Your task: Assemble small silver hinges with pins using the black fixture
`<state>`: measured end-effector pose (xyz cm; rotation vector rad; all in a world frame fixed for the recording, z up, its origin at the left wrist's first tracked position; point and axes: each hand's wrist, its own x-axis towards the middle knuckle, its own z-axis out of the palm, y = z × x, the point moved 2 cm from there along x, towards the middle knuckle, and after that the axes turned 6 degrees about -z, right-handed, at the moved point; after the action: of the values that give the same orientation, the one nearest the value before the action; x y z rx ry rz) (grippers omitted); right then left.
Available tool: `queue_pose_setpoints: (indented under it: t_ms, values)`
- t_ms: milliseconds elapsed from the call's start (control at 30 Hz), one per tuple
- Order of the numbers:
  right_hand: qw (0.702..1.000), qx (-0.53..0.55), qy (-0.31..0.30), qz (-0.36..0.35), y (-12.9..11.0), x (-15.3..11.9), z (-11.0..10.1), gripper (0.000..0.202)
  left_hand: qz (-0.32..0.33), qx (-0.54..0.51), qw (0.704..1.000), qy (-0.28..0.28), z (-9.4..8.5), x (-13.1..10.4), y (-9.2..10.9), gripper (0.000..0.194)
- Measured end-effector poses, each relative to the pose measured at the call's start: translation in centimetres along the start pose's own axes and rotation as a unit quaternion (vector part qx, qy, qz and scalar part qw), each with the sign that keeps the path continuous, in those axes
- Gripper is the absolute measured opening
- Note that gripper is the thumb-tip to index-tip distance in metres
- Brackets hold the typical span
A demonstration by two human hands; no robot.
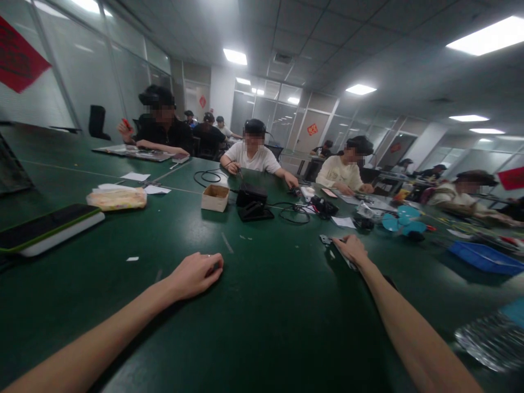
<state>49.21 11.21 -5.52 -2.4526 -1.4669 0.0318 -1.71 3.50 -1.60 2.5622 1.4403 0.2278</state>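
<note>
My left hand [200, 274] rests on the green tabletop [262, 327], its fingers loosely curled and the thumb apart from them, with nothing visible between. Farther to the right, my right hand [351, 249] is closed over a narrow, flat, silvery piece [325, 239]. One end of this piece sticks out ahead of the fingers, and its other edge shows beneath the hand. The palm hides its middle, so its exact kind cannot be made out. A small white scrap [132, 258] lies left of my left hand.
Ahead stand a small open box [215, 198] and a black device [251, 199] with cables. A soft packet [117, 198] and a black-and-white slab [49, 229] lie left. Right are blue fan blades [403, 220], a blue tray [487, 256] and clear plastic [491, 338]. Several people sit around.
</note>
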Motion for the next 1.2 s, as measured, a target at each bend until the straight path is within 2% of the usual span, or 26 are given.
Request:
queue_pose_setpoints:
  t_ms: [267, 433, 1200]
  values:
    - [1.000, 0.005, -0.010, 0.007, -0.21, -0.17, -0.19, 0.064, -0.003, -0.011, 1.000, -0.002, 0.05, -0.01, -0.08, 0.018]
    - [1.000, 0.009, -0.001, 0.009, 0.00, -0.07, -0.11, 0.070, -0.008, -0.012, 1.000, -0.005, -0.12, -0.02, 0.14, 0.019]
    - [1.000, -0.009, 0.004, -0.027, 0.30, 0.52, 0.28, 0.064, -0.002, -0.013, 1.000, -0.001, 0.13, -0.03, -0.14, 0.018]
